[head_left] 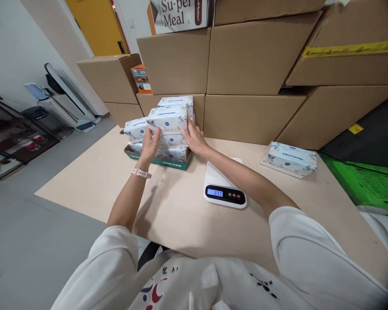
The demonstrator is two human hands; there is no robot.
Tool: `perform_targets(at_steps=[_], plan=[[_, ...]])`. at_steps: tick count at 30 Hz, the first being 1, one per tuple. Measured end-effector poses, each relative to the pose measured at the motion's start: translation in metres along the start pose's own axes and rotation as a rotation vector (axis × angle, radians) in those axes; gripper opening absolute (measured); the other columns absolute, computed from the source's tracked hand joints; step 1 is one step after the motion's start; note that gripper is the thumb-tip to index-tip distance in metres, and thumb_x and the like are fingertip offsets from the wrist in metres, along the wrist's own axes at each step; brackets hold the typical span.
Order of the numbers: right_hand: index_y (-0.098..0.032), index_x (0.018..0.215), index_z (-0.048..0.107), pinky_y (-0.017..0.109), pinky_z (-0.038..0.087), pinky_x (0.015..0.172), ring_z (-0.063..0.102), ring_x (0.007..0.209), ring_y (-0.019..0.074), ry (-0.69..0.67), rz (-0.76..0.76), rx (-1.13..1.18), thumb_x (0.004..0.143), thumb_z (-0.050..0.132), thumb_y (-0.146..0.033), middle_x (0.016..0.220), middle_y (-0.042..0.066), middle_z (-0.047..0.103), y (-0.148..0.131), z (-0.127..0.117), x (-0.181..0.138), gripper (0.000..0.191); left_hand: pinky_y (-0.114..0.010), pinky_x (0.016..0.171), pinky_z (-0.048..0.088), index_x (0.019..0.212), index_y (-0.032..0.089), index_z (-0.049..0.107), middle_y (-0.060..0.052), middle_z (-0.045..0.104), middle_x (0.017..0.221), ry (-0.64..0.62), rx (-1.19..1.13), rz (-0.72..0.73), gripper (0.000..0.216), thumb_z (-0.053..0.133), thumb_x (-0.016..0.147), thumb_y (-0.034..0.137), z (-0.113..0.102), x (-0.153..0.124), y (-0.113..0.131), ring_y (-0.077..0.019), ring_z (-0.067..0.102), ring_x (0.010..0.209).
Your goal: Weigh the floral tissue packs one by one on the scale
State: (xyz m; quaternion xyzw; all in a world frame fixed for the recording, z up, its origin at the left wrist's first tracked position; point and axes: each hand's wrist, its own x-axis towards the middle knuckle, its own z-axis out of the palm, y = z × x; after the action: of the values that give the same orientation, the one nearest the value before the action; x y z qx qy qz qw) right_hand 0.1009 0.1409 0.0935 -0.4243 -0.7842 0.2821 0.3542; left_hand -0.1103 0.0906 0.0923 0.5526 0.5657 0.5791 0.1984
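A tissue pack point(167, 117), white with a floral print and blue lettering, sits at the top front of a stack. My left hand point(150, 142) grips its left end, the thumb showing at the front. At its right end, my right hand point(195, 137) presses with its fingers along the side. More tissue packs point(172, 140) lie beneath it, with another tissue pack point(134, 129) to the left and others behind. A low green tray point(168, 162) holds the stack. The fingers of both hands are partly hidden.
A white digital scale point(224, 194) with a lit display lies under my right forearm. One tissue pack point(289, 159) rests at the right of the table point(181, 202). Stacked cardboard boxes point(245, 60) line the back, and a green plastic pallet point(365, 185) is at the right.
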Motion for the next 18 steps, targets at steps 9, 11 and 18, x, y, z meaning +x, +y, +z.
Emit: perform_targets(at_steps=[9,11,18], plan=[[-0.024,0.147,0.060,0.063,0.040,0.126,0.062,0.143,0.0324,0.654,-0.172,-0.254,0.107,0.044,-0.047,0.149,0.016,0.069,0.104,-0.089,-0.154,0.049,-0.048,0.134,0.033,0.140,0.026,0.064,-0.012,0.064,0.152,0.210,0.117,0.543,0.052,0.047,0.106,0.061,0.045,-0.057,0.042,-0.0286,0.053,0.152],[-0.024,0.144,0.061,0.066,0.038,0.127,0.060,0.145,0.0344,0.852,-0.128,-0.353,0.106,0.044,-0.050,0.150,0.017,0.066,0.139,-0.121,-0.190,0.049,-0.047,0.129,0.039,0.131,0.024,0.069,-0.012,0.069,0.144,0.062,-0.018,0.552,0.047,0.047,0.107,0.059,0.077,-0.067,0.059,-0.0283,0.060,0.144],[-0.023,0.147,0.053,0.063,0.018,0.136,0.040,0.159,0.0374,1.236,0.363,-0.069,0.104,0.030,-0.064,0.163,0.024,0.048,0.223,-0.191,-0.249,0.064,-0.044,0.130,0.038,0.161,0.021,0.050,-0.013,0.037,0.178,-0.919,-0.400,-0.299,0.065,0.050,0.105,0.054,0.257,-0.066,0.087,-0.0301,0.036,0.166]])
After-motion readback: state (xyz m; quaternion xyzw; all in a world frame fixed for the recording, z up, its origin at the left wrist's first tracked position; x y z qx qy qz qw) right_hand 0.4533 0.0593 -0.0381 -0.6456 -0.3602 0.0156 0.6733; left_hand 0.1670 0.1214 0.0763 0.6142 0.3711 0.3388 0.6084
